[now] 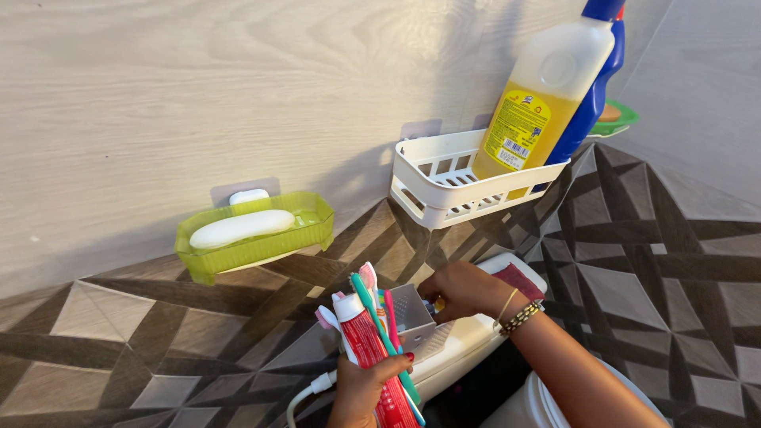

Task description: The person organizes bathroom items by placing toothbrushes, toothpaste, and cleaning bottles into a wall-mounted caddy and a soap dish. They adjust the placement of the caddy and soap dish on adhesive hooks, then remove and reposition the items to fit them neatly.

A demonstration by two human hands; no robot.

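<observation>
My left hand [366, 388] has its fingers closed around a bundle of a red toothpaste tube [366, 342] and several toothbrushes [371, 305], their long axes upright and leaning slightly left. Just to the right, my right hand [464, 289] pinches the far edge of a small metal holder [412, 315], which sits on the white toilet tank [468, 337], its opening facing the bundle. On the wall above hang a green soap dish [255, 238] and a white basket [460, 186].

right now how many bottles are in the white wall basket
2. A yellow bottle stands at the front of the white basket, and a blue bottle leans right behind it, mostly covered. Another could be hidden behind them.
</observation>
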